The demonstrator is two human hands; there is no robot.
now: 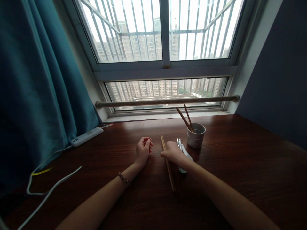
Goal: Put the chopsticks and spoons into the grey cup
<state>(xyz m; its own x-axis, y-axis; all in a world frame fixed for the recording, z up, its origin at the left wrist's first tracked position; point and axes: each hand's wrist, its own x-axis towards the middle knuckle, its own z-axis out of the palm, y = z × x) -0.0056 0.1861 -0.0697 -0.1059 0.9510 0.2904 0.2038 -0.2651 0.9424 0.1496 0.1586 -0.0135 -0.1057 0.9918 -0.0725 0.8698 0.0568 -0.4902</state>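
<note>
A pair of wooden chopsticks (pixel 168 166) lies on the dark wooden table (pixel 240 166), running from near the window toward me. My right hand (pixel 172 151) rests over them with fingers pinched onto the sticks near their far end. My left hand (pixel 143 149) lies to the left on the table, fingers loosely curled with nothing in them, a bead bracelet (pixel 123 179) on its wrist. A small grey cup (pixel 196 135) with two chopsticks (pixel 185 118) standing in it is just right of my right hand. White and metal spoons (pixel 183 151) lie partly hidden under my right wrist.
A white power strip (pixel 86 136) with white cables (pixel 48 188) lies at the table's left, beside a teal curtain (pixel 35 86). A barred window (pixel 165 48) with a rail (pixel 168 101) runs along the back. A dark wall (pixel 283 70) stands on the right.
</note>
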